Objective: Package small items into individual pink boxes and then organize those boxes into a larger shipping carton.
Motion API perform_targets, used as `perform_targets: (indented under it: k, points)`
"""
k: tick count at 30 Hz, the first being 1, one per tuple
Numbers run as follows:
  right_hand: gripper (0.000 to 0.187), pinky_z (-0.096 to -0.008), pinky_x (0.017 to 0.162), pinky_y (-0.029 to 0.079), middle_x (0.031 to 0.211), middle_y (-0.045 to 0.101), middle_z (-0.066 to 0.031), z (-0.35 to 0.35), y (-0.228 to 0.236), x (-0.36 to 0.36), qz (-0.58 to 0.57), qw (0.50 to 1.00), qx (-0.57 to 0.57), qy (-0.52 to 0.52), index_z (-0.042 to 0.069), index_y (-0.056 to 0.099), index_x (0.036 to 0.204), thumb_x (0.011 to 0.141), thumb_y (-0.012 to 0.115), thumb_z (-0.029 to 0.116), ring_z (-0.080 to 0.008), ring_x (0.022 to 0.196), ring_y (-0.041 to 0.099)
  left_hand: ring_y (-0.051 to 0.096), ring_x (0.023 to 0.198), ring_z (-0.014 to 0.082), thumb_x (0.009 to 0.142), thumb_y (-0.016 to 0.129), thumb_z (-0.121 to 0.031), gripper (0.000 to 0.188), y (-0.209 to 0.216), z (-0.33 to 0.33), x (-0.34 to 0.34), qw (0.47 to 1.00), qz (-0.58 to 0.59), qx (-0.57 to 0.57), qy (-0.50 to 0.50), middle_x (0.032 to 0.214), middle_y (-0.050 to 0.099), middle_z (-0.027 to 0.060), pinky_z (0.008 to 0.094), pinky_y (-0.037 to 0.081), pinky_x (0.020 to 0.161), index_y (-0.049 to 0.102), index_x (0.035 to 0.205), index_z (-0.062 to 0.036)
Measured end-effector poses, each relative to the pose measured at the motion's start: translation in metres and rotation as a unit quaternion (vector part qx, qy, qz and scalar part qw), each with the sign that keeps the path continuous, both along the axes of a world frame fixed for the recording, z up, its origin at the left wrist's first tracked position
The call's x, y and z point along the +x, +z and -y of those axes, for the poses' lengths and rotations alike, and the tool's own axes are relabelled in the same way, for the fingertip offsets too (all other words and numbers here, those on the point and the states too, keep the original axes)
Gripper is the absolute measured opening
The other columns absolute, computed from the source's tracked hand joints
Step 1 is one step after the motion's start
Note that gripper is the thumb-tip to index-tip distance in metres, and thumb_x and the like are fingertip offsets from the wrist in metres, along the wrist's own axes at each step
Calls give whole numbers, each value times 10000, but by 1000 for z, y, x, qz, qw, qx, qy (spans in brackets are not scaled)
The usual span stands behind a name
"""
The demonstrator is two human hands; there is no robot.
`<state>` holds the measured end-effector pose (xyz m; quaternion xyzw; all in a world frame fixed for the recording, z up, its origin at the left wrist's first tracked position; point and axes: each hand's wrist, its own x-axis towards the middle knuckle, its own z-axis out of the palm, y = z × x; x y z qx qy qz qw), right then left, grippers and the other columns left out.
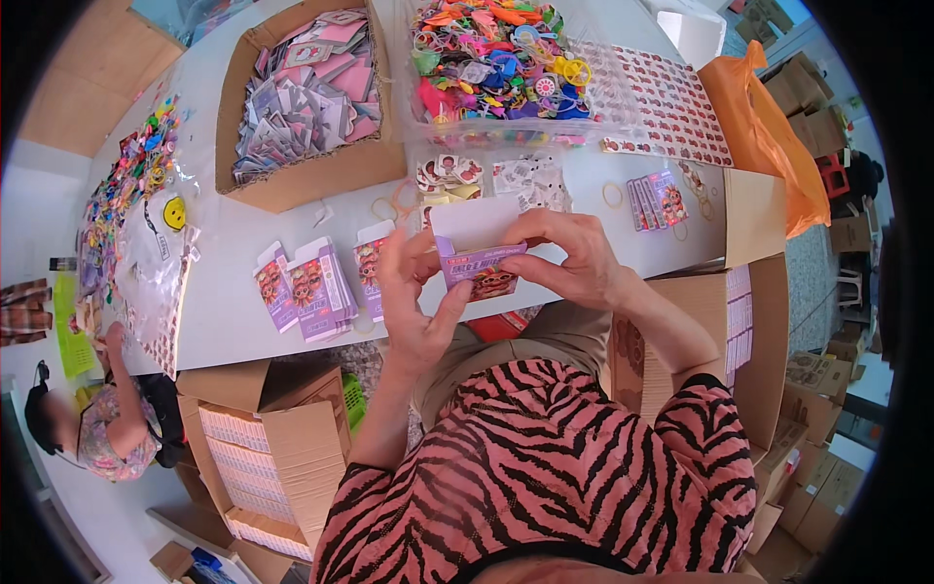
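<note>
Both hands hold a small purple printed carton (484, 270) above the table's near edge, its pale top flap standing up. My left hand (416, 297) grips its left side, thumb at the lower front. At the right end, my right hand (574, 255) pinches the upper edge between thumb and fingers. What is inside the carton cannot be made out. Left of my hands lie flat purple cartons (321, 294) in small stacks, one partly behind my left hand. Just beyond my hands are piles of small printed stickers (449, 175) and clear packets (530, 180).
A cardboard box of cards (307, 97) and a clear bin of colourful trinkets (501, 73) stand at the back. Right are filled cartons (659, 200), rubber bands (612, 195) and an orange bag (764, 146). Packed boxes (248, 467) flank me; another person (112, 428) sits left.
</note>
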<state>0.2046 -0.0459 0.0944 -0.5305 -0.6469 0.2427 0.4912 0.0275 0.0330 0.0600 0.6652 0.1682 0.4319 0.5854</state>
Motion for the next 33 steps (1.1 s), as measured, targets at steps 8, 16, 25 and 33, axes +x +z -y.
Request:
perform_targets:
  k: [8,16,25,33]
  points:
    - [373,-292,700,528,1147,585,-125,5,6,-7,-15,996,38,-80,-1,559,1103,766,703,69,-188,842,644,644,906,193,830,628,1,414,-11,9,0,971,-56,-208,-108,1035,625,118,303,531,825,435,1195,38]
    - [475,-351,867,477,1230,572,-85,-8,21,12,-16,990,-85,114,66,576,1209,745,676,28,-243,1003,603,638,917,164,829,640,-14,368,-13,6,-4,970,-68,-182,-146,1010,639,117,283,522,815,475,1153,39]
    - [325,-358,845,479,1075,645,-100,-4,12,8,57,993,30,96,73,642,1126,801,653,78,-256,937,604,643,884,152,821,667,-48,334,-14,4,-3,972,-75,-181,-131,967,656,108,267,519,774,507,1102,34]
    - [280,-331,808,481,957,675,-102,0,29,12,-2,991,-108,76,40,651,1094,822,652,108,-213,892,609,644,895,144,821,671,-58,299,-14,6,-3,979,-118,-119,-116,937,667,111,256,516,762,520,1061,37]
